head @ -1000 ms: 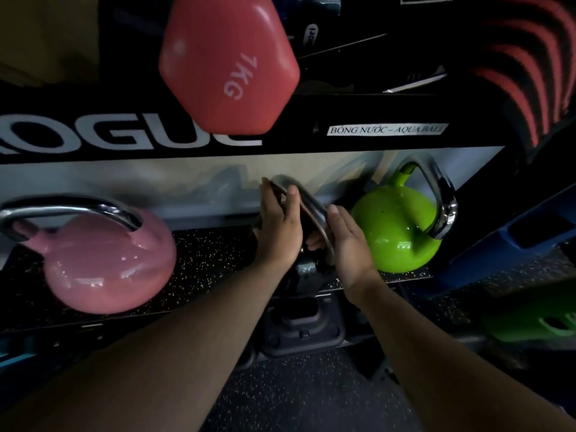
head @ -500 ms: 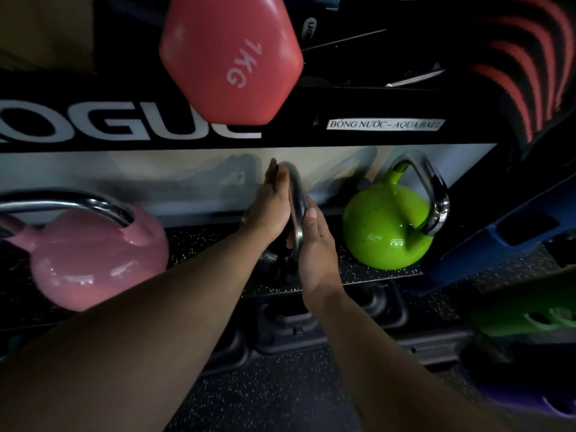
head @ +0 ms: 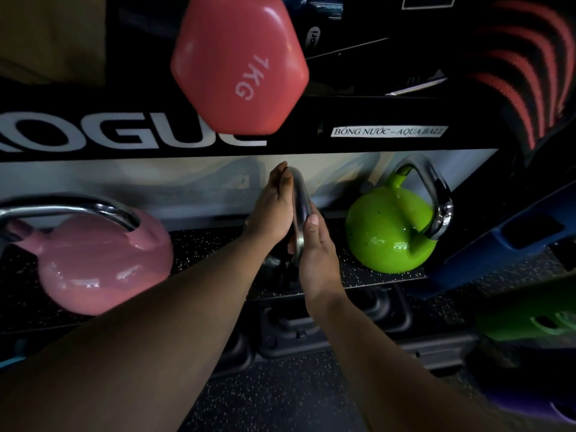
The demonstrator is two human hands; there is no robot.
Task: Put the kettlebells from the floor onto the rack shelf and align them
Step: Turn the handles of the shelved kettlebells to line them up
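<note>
A black kettlebell (head: pixel 277 266) with a chrome handle (head: pixel 300 207) stands on the speckled rack shelf (head: pixel 199 244), mid-shelf. My left hand (head: pixel 271 210) presses flat against the handle's left side. On the handle's right side my right hand (head: pixel 314 247) does the same, thumb on the metal. The dark body is mostly hidden behind my hands. A pink kettlebell (head: pixel 99 263) sits on the shelf at the left. At the right end stands a green kettlebell (head: pixel 386 229), its handle turned to the right.
A pink 7 kg dumbbell (head: pixel 240 63) juts out from the upper shelf above my hands. Black weights (head: pixel 330 322) lie under the shelf. Blue (head: pixel 505 247), green (head: pixel 530 313) and purple (head: pixel 536 406) equipment sits on the floor at the right.
The black kettlebell's handle has turned from slanted to edge-on, my hands moving with it from a wrapped grip to palms either side. The view has shifted slightly.
</note>
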